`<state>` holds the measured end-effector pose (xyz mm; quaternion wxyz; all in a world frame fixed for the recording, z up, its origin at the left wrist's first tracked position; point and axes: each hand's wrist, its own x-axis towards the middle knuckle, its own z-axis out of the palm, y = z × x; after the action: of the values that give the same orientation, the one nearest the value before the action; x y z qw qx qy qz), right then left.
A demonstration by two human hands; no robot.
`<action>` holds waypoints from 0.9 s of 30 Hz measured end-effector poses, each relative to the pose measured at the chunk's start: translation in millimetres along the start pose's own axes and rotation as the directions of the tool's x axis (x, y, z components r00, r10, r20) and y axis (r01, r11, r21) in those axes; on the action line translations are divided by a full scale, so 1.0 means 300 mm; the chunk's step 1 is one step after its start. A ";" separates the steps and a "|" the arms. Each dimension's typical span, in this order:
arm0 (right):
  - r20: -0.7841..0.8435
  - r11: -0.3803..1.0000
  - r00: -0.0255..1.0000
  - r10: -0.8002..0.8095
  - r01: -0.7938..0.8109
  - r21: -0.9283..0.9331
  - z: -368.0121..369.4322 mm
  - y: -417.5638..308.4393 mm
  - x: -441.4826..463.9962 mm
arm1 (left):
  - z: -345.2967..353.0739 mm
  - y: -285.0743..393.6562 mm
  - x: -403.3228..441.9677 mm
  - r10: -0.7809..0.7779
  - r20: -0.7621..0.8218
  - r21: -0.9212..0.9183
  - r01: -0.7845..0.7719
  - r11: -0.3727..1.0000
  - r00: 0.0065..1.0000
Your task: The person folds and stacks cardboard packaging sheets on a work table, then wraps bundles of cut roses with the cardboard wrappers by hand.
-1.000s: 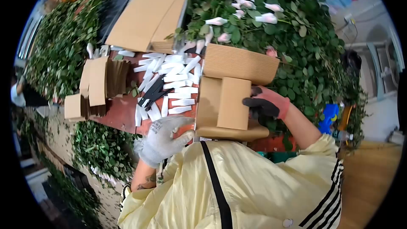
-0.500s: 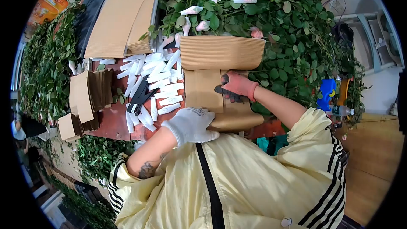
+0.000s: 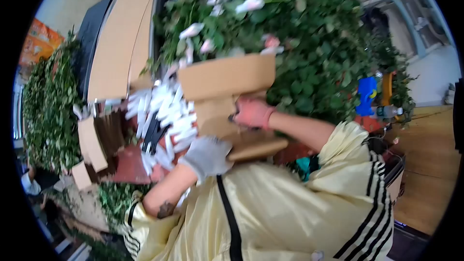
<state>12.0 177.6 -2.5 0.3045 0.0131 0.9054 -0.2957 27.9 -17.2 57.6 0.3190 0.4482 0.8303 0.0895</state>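
A corrugated cardboard sheet point(image 3: 227, 77) lies in front of me, its far edge raised and its near edge curled over. My right hand point(image 3: 252, 112), in a red glove with dark fingertips, rests on the middle of the cardboard with its fingers bent; what they hold, if anything, is hidden. At the near left corner my left hand point(image 3: 209, 157), in a pale grey glove, has its fingers closed round the curled near edge. White sleeves point(image 3: 166, 104) lie heaped to the left, with black strips point(image 3: 152, 134) among them.
Small cardboard pieces point(image 3: 92, 140) stand stacked on the red table point(image 3: 131, 162) at left. Large cardboard sheets point(image 3: 118, 38) lie at the back left. Leafy roses point(image 3: 309, 43) with white-wrapped heads fill the back right. A plastic bottle point(image 3: 386, 111) lies at right. A person point(image 3: 31, 182) is at far left.
The small cardboard piece was laid down under my right hand. The raised far flap now shows a smoother face, and my left hand has come onto the near edge. The view has shifted.
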 end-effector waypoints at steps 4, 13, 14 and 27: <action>-0.028 0.747 0.940 -0.340 0.252 -0.615 -0.068 0.016 -0.056 | 0.000 0.011 0.003 0.013 0.025 0.059 -0.015 0.998 1.000; -0.617 0.655 0.661 -0.427 -0.243 -0.715 -0.904 0.149 0.297 | -0.011 0.009 0.016 -0.028 0.163 0.020 0.025 0.999 0.986; -0.648 0.613 0.636 -0.420 -0.328 -0.719 -0.914 0.246 0.402 | -0.013 0.013 0.019 -0.061 0.201 0.038 0.054 0.998 0.978; -0.728 0.648 0.532 -0.434 -0.377 -0.662 -1.137 0.295 0.203 | -0.016 0.021 0.015 -0.091 0.199 -0.005 0.093 0.996 0.976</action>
<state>-204.9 426.5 135.2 -0.2039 0.0087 0.9669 0.1530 27.4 -9.3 61.9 0.4072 0.4137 0.8135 0.0354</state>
